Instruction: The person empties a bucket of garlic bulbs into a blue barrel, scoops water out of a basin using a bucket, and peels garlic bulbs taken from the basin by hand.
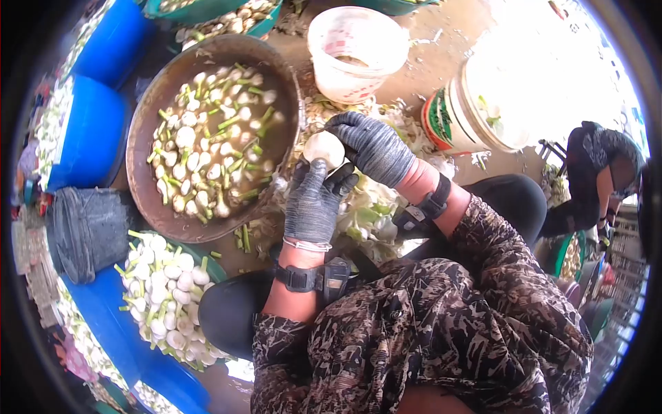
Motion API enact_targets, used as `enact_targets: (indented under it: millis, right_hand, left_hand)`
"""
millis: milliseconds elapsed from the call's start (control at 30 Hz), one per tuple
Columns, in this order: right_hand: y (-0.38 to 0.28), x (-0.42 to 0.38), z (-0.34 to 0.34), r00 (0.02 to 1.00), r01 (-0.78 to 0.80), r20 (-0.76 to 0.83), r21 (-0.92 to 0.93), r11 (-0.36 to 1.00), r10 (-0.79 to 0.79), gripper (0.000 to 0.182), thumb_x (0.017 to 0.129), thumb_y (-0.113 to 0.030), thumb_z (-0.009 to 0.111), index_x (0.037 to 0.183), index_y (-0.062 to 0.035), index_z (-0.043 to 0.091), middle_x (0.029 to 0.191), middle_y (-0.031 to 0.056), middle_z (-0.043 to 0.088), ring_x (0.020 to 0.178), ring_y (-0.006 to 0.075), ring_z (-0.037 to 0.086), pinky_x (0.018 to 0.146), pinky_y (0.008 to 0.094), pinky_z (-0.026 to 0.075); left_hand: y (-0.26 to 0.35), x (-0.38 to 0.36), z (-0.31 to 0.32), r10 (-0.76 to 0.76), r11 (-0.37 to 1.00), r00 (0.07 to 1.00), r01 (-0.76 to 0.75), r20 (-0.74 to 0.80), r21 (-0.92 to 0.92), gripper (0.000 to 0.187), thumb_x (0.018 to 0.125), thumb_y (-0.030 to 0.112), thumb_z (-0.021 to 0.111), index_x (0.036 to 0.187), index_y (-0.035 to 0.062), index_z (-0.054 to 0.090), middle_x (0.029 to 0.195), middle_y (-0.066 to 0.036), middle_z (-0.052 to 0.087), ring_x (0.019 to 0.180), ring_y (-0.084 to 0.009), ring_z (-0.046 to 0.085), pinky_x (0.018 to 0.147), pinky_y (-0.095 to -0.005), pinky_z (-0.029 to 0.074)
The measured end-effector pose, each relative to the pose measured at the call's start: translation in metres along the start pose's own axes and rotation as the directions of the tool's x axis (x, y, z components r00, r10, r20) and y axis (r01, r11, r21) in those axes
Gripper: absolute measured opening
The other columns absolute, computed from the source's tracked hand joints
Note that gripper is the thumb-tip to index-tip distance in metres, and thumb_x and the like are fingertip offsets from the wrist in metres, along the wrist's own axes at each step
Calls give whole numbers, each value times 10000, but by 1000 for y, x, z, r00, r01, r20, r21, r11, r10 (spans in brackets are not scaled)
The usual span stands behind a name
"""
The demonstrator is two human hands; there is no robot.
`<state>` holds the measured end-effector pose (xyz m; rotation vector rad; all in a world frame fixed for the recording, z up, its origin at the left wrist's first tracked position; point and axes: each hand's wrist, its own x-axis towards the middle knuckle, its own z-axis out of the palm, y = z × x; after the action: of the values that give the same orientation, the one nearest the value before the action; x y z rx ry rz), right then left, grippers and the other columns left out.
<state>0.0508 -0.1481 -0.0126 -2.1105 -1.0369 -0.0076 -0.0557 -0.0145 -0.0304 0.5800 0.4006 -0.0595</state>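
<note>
A round, pale white onion (324, 150) is held in front of me, over a heap of peelings. My left hand (314, 200), in a grey glove, supports it from below, its fingers curled against the lower side. From the upper right, my right hand (379, 150), gloved too, has its fingers bent over the top and side of the bulb. Anything small between the right fingers is hidden. Left of my hands stands a wide brown tub (148, 131) of murky water, where many white bulbs with green stems (214, 138) float.
A pile of stemmed bulbs (165, 297) lies by my left knee. Ahead are a white bucket (355, 52) and a second, labelled bucket (448, 114). Leafy peelings (369, 207) cover the floor before me. Blue tubs (89, 131) and a black bucket (89, 228) line the left. Another person (593, 172) sits at right.
</note>
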Motion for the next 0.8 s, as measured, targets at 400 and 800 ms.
enact_targets:
  millis: [400, 800]
  right_hand:
    - [-37, -51, -54, 970, -92, -242, -248, 964, 30, 112, 808, -189, 623, 851, -86, 623, 774, 123, 582, 712, 329, 602, 636, 439, 495]
    - [-24, -47, -29, 974, -174, -190, -295, 940, 121, 120, 771, -143, 648, 857, -77, 596, 769, 132, 594, 691, 350, 606, 598, 430, 492]
  left_hand:
    - [-26, -14, 53, 232, 881, 972, -197, -31, 431, 336, 906, 33, 596, 1210, 38, 455, 1071, -96, 588, 904, -165, 611, 742, -290, 571]
    - [-16, -10, 21, 203, 760, 978, -182, 37, 624, 313, 908, 41, 588, 1211, 29, 508, 1059, -56, 594, 918, -124, 585, 792, -259, 527]
